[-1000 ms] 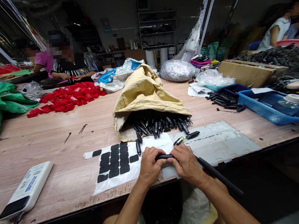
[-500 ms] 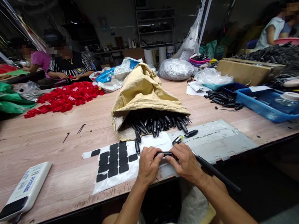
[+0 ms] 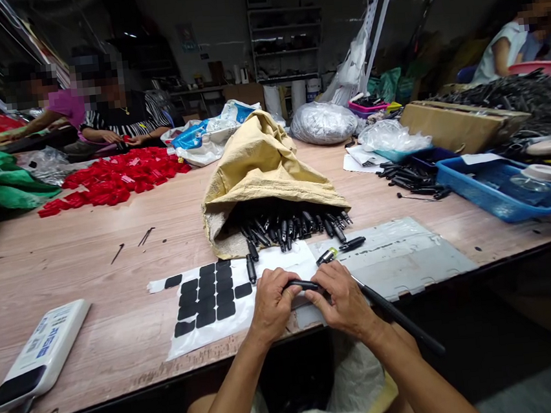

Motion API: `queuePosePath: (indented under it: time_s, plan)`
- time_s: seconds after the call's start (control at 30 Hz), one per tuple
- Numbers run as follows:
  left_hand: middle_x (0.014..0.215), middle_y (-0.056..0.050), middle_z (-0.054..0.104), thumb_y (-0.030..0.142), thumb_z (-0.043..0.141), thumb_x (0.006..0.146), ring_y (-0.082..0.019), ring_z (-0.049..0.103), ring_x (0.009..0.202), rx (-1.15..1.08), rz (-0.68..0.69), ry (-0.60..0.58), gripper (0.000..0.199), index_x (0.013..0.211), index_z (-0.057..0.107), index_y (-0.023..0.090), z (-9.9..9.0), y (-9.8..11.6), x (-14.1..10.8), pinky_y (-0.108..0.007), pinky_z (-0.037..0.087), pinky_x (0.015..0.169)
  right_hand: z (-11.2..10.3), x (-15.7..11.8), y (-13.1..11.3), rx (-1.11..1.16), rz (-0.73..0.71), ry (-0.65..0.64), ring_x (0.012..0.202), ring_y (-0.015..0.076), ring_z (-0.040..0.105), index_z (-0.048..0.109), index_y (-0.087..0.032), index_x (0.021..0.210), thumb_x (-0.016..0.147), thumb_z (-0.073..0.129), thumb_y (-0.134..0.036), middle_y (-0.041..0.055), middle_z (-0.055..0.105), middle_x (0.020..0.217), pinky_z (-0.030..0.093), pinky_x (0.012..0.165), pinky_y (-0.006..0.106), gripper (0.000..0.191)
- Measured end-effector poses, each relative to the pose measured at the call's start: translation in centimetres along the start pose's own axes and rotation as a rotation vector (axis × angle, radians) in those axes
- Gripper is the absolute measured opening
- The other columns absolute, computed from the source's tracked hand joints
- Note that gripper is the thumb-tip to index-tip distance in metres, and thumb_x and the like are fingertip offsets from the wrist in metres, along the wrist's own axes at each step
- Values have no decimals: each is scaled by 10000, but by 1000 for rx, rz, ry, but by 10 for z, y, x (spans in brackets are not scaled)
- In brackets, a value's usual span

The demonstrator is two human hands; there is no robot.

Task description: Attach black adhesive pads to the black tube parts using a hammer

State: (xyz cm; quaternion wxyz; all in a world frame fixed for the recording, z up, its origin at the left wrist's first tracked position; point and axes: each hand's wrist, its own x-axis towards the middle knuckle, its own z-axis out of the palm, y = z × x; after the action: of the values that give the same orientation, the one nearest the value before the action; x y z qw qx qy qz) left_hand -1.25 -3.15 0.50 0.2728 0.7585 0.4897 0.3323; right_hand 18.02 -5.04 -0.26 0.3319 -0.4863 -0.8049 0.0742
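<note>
The left hand [image 3: 273, 303] and right hand [image 3: 341, 297] together held a black piece [image 3: 304, 284] in their fingertips near the front edge of the desk [image 3: 76, 258]. Beside them lay a white sheet [image 3: 245, 314]; farther from that edge, a sack [image 3: 264, 162] gaped over black parts [image 3: 285, 229].

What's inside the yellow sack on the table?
Many black parts show at the mouth of the yellow sack, a few jutting out toward the white sheet. Folds and shadow hide everything deeper, so how full it is can't be told.
</note>
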Motion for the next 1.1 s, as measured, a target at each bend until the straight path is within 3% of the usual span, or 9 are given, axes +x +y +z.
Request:
queuePosePath:
  time_s: [0.27, 0.5, 0.8, 1.1]
  plan:
    - [900, -23, 667, 251, 562, 928, -233, 522, 934, 18, 21, -19, 136, 948, 696, 246, 0, 2, 0, -380, 366, 861, -2, 0, -1, -7, -10, -57, 926, 221, 467, 634, -216, 968, 985, 523, -337, 51, 589, 928, 354, 824, 370, 165]
    - [894, -23, 677, 246, 563, 918, -238, 528, 943, 56, 18, -54, 143, 953, 701, 257, 1, 2, -1, -396, 358, 872, -3, 0, 2, 17, -43, -37, 865, 198, 447, 562, -205, 777, 970, 536, -281, 36, 573, 853, 348, 779, 353, 208]
    - [889, -15, 681, 245, 587, 910, -238, 521, 938, 57, 17, -71, 126, 948, 707, 261, 1, 2, 0, -396, 346, 870, -4, -1, 5, 66, -49, -55, 858, 197, 450, 577, -204, 766, 961, 561, -275, 28, 565, 814, 350, 785, 356, 208]
    - [905, -18, 671, 272, 563, 935, -235, 508, 945, 2, 22, -41, 150, 974, 707, 254, 0, 3, -1, -390, 343, 885, -2, -4, -1, 24, -30, 15, 903, 224, 483, 642, -207, 948, 911, 619, -364, 51, 590, 892, 365, 810, 374, 163]
